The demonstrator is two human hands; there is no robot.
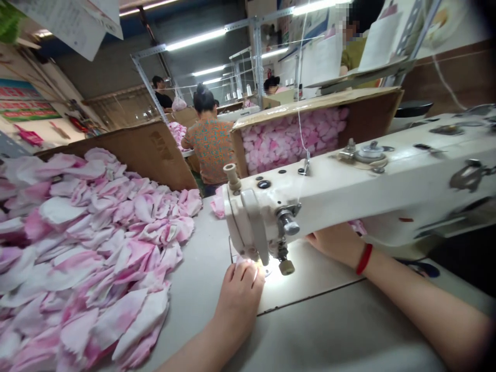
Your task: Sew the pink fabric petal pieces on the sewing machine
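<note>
A white sewing machine [349, 175] stands over the table, its lamp lighting the needle area. My left hand [242, 289] lies at the needle, fingers together over a small pale piece of cloth [244, 262] that is mostly hidden beneath the fingertips. My right hand [333, 240] reaches under the machine arm from the right, a red band on its wrist; its fingers are largely hidden behind the machine. A bit of pink cloth [358, 226] shows behind that hand. To the left, a large heap of pink and white cloth pieces [101, 248] covers the table.
Behind the machine stands a cardboard box [372, 113] full of pink pieces. Another cardboard panel [155, 150] backs the heap. Thread runs down to the machine from above. Several people are farther back, one in a patterned orange top [213, 144].
</note>
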